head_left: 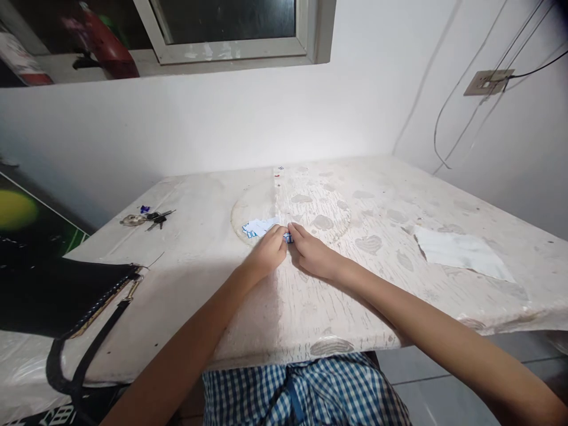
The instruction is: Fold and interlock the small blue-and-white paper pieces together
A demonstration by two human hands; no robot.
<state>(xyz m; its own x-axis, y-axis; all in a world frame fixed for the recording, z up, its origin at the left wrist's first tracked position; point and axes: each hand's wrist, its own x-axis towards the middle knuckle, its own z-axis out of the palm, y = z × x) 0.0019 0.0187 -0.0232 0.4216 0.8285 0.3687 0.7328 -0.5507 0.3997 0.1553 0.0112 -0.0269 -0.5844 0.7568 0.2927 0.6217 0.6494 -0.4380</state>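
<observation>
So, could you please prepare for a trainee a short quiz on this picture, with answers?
1. True or false: the keys lie nearer to the left hand than to the right hand.
2. What colour are the marks on the white paper at the hands?
3. What lies on the table to the right of both hands? A) black bag; B) white sheet; C) red bottle.
Key: 1. True; 2. Blue; 3. B.

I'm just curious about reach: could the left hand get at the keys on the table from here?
Probably yes: only flat paper and tabletop lie between the left hand and the keys, though it seems busy pinching a blue-and-white piece.
</observation>
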